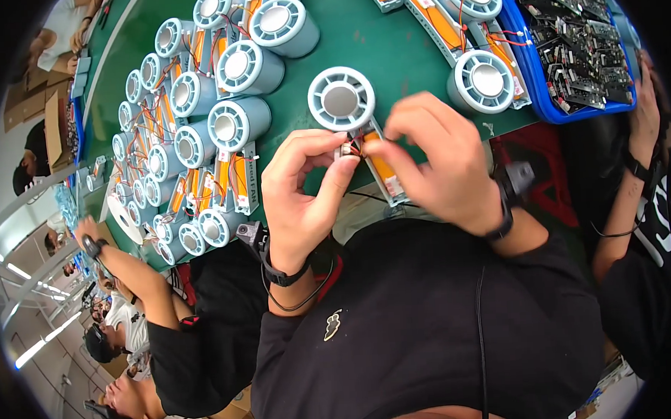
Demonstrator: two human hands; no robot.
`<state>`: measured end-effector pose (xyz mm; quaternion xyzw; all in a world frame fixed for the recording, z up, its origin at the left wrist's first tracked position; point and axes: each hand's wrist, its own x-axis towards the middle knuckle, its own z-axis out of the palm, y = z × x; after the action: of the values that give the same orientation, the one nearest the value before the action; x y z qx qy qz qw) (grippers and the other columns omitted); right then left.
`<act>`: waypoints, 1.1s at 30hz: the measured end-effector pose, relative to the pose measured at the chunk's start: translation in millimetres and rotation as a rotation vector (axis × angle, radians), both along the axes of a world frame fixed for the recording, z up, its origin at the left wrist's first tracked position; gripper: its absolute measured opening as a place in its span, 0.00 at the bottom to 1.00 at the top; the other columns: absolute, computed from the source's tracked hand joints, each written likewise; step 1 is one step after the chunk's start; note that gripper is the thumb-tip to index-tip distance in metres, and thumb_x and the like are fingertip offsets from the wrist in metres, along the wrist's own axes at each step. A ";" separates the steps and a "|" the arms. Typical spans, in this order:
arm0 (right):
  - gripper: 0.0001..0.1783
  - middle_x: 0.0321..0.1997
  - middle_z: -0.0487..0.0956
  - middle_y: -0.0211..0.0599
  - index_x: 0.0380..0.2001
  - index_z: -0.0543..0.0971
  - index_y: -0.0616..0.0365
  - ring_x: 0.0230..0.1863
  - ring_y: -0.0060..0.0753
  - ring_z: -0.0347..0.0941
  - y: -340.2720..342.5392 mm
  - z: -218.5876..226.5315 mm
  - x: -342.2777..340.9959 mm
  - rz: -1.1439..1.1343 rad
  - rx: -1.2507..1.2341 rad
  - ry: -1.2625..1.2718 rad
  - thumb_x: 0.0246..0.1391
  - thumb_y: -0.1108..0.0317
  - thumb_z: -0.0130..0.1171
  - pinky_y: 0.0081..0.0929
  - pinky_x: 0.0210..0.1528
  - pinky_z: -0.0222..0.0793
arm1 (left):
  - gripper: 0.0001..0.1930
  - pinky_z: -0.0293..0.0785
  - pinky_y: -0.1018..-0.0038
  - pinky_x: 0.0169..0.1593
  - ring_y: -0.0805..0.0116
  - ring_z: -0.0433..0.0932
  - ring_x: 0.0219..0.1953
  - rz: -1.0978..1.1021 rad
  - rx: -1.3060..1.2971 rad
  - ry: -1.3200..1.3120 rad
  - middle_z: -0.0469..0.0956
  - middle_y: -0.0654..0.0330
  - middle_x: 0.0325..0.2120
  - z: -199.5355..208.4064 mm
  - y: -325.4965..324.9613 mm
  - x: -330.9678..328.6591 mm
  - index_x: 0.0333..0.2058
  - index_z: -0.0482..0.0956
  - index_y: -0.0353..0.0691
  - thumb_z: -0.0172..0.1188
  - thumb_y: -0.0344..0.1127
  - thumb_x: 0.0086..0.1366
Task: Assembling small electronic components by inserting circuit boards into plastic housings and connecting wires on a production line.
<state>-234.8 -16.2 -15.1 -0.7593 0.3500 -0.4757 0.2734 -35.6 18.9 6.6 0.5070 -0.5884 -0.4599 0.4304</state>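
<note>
A light blue handheld fan housing lies before me, its round grey-centred head away from me. An orange battery sits in its handle, which runs toward my body. Thumb and fingertips of my left hand pinch a small white connector with thin red and dark wires, just below the fan head. My right hand is over the handle, its fingers bent and its thumb close to the wires. Motion blurs those fingers, so I cannot make out whether they grip anything.
Several similar fan housings with batteries and red wires crowd the green table on the left. More fans lie at the right. Beside them, a blue tray holds many dark circuit boards. Co-workers' arms are on both sides.
</note>
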 end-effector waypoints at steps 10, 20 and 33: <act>0.30 0.48 0.78 0.53 0.55 0.73 0.68 0.45 0.53 0.79 13.9 5.0 -0.7 0.090 0.197 0.207 0.50 0.71 0.71 0.38 0.46 0.76 | 0.11 0.81 0.82 0.38 0.76 0.84 0.34 0.176 0.305 0.306 0.82 0.59 0.36 8.8 -0.2 -6.6 0.43 0.77 0.31 0.68 0.24 0.65; 0.08 0.30 0.80 0.54 0.38 0.77 0.63 0.32 0.56 0.79 -11.4 52.3 -7.7 0.275 0.512 0.455 0.59 0.69 0.60 0.44 0.33 0.72 | 0.15 0.81 0.74 0.37 0.66 0.84 0.32 0.109 0.233 -0.040 0.81 0.56 0.41 38.1 -7.4 -9.4 0.47 0.77 0.36 0.68 0.24 0.62; 0.08 0.27 0.80 0.55 0.36 0.75 0.64 0.31 0.58 0.80 -25.8 87.9 -4.3 0.286 0.089 1.013 0.55 0.72 0.59 0.51 0.35 0.74 | 0.09 0.59 0.48 0.62 0.44 0.65 0.62 -0.298 -0.637 -0.694 0.78 0.63 0.45 4.3 -44.6 8.0 0.36 0.80 0.45 0.64 0.29 0.55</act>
<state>-239.1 -42.0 72.7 -0.9218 0.3512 0.0082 0.1639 -27.7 -25.7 11.0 0.3840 -0.8744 -0.1176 0.2723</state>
